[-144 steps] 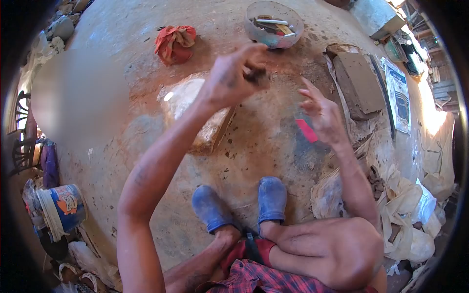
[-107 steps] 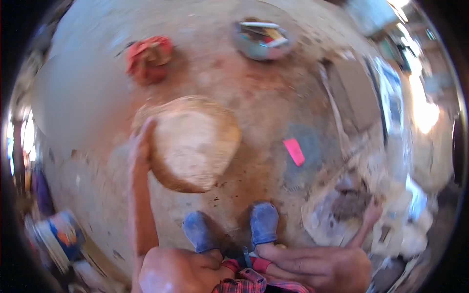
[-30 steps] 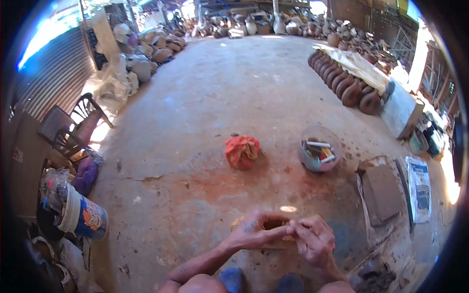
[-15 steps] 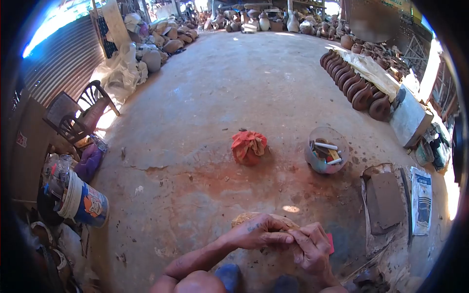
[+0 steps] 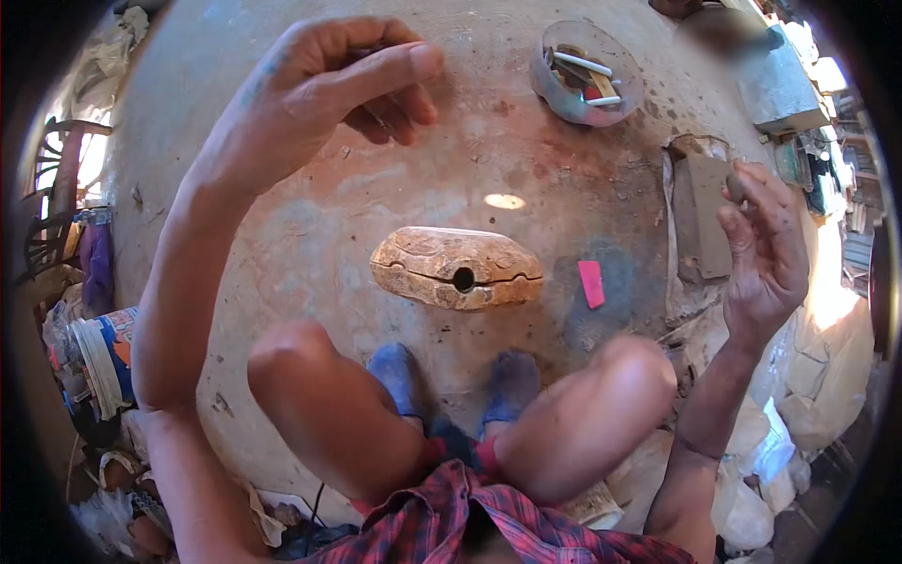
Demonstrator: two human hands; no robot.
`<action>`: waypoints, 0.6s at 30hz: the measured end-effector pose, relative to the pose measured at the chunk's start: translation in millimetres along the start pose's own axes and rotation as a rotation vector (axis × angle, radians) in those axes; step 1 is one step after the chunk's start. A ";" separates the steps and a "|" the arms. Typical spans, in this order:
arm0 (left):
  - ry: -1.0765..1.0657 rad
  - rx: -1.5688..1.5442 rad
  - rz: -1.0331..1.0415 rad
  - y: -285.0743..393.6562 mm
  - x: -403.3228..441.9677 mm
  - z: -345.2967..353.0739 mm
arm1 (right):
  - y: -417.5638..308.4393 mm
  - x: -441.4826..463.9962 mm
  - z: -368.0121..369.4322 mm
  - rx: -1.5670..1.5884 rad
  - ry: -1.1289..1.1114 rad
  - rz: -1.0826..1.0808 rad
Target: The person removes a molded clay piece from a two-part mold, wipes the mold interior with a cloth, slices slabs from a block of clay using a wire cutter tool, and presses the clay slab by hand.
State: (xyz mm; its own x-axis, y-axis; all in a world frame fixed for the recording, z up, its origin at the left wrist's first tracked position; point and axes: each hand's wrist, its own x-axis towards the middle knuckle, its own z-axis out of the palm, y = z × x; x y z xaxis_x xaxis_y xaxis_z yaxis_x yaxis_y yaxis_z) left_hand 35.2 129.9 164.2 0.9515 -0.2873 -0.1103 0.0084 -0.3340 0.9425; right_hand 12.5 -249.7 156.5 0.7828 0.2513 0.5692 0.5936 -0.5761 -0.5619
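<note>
My left hand (image 5: 352, 85) is raised at the upper left, its fingers loosely bent and apart, with nothing in it. Off to the right, my right hand (image 5: 770, 254) pinches a small grey-brown lump of clay (image 5: 735, 187) between thumb and fingers, beside the clay block (image 5: 700, 221). On the floor in front of my feet lies a closed two-part mold (image 5: 413, 256), light brown, with a seam along its side and a dark round hole in the near face. Neither hand touches it. A flat pink scraper (image 5: 591, 284) lies to its right.
A clear plastic bowl (image 5: 552, 101) with sticks and tools stands beyond the mold. My knees and blue shoes (image 5: 397, 376) frame the near floor. At the left are a white bucket (image 5: 99, 362) and a chair (image 5: 61, 188); plastic bags (image 5: 827, 367) lie at the right.
My hands, together over the mold before, have parted: the left up and leftward, the right out to the clay block. The view has tilted down, showing the whole mold and my legs.
</note>
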 end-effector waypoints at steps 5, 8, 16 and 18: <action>0.050 -0.049 -0.112 -17.0 -8.7 -6.6 | -1.6 -5.2 -17.0 0.152 -0.222 0.194; 0.312 -0.166 -0.147 -76.8 -29.0 30.5 | -34.2 -9.6 19.9 0.244 -0.246 0.458; 0.549 0.031 -0.357 -158.8 -57.5 139.5 | -79.9 -38.9 86.1 0.386 -0.471 0.665; 0.446 0.094 -0.387 -178.6 -52.2 148.0 | -93.4 -23.7 78.1 0.353 -0.507 0.787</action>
State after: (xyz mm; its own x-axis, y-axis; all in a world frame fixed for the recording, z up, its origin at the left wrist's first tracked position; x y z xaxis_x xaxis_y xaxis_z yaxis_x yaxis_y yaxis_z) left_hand -61.5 71.7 -45.1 0.9223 0.2687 -0.2778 0.3722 -0.4234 0.8260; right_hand -46.9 -141.1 148.7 0.9152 0.2467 -0.3186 -0.1712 -0.4777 -0.8617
